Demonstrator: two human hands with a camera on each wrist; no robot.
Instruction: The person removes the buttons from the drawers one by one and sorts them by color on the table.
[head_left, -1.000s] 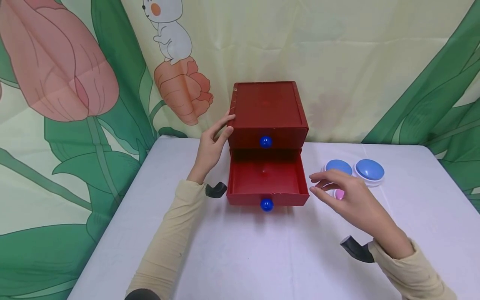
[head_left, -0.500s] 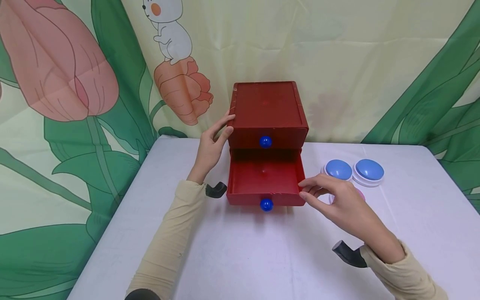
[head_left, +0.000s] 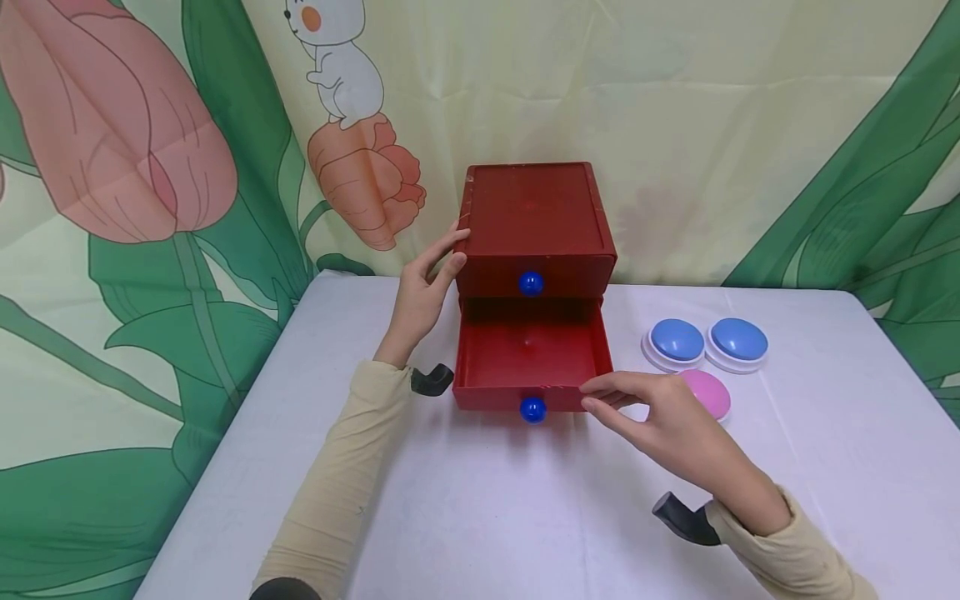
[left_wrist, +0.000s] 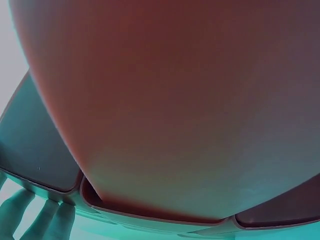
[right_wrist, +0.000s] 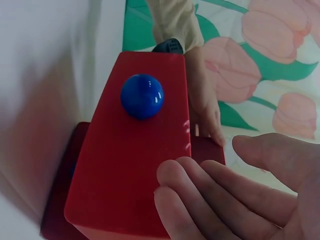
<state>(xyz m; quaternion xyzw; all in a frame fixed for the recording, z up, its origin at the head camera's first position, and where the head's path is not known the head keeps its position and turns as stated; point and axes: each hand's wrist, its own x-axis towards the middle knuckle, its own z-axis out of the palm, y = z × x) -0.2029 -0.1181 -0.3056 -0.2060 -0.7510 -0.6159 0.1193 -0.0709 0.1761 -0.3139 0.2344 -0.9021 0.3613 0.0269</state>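
On right-wrist view only — right hand [right_wrist: 235, 195] loosely spread, fingertips at drawer front [right_wrist: 135, 170] — head view unclear.

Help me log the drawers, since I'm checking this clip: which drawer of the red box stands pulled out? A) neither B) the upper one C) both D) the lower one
D: the lower drawer juts out open and empty, while the upper drawer sits flush in the red box.

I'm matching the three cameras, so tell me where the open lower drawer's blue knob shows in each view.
Head: blue knob at centre, on the lower drawer front, left of the right hand.
Left wrist: not visible; a blurred red surface fills the frame.
Right wrist: upper left of centre.
Shared landmark: the red drawer front.
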